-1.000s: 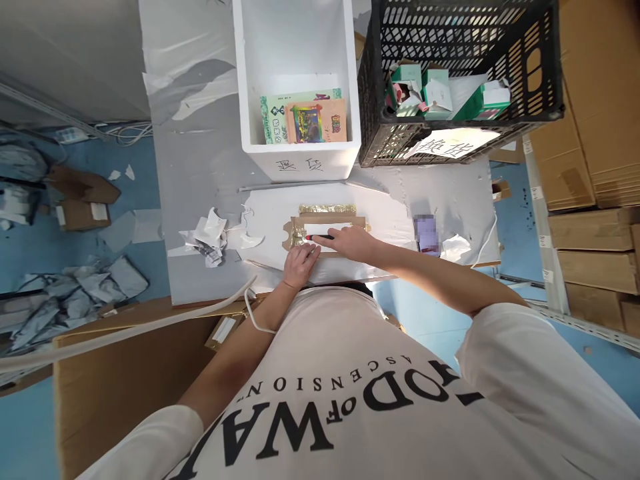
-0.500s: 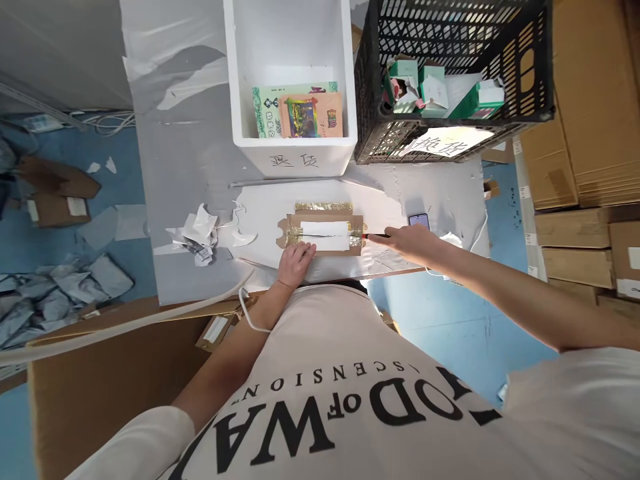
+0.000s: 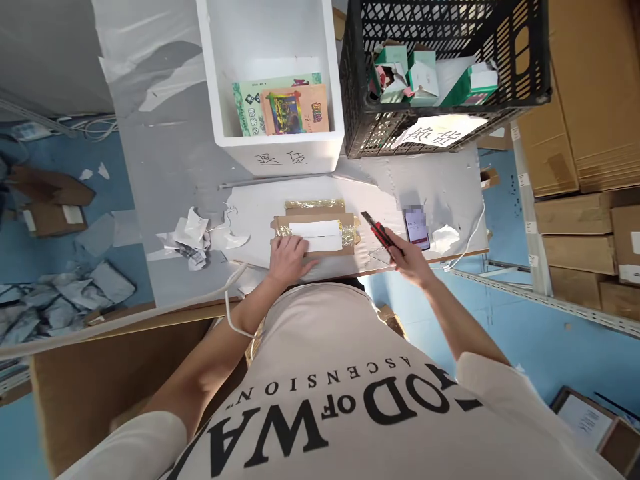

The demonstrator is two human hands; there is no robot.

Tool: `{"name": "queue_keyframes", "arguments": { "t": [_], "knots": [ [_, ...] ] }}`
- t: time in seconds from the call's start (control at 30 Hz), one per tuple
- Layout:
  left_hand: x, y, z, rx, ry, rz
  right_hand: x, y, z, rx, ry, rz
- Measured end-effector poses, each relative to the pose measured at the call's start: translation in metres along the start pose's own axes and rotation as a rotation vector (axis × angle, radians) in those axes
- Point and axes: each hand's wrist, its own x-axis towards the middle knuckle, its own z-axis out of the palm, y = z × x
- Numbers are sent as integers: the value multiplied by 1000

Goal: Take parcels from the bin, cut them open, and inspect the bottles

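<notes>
Grey-covered worktable (image 3: 165, 167) above a blue floor: a taped cardboard parcel (image 3: 327, 244) lies at the near edge, between two hands.

Below the white foam box (image 3: 280, 157) and black plastic crate (image 3: 351, 107), the left hand (image 3: 289, 259) rests on the parcel's left part, fingers laid over it rather than closed around it; a thin line runs along its white label (image 3: 315, 229). The right hand (image 3: 407, 260) grips a red-and-black utility knife (image 3: 379, 231), blade angled up-left, apart from the parcel's right end, beside a phone (image 3: 416, 229).
</notes>
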Motion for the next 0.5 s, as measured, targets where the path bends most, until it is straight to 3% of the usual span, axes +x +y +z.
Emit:
{"name": "queue_keyframes", "arguments": {
  "t": [0.1, 0.17, 0.4, 0.5],
  "knots": [
    [23, 4, -8, 31, -2, -10, -4, 1, 37, 172, 23, 64],
    [37, 6, -10, 41, -29, 0, -5, -1, 48, 194, 37, 74],
    [56, 7, -2, 44, -128, -8, -11, -3, 48, -38, 47, 48],
    [56, 6, 0, 33, -120, -11, -11, 1, 53, 80, 9, 86]
  ]
}}
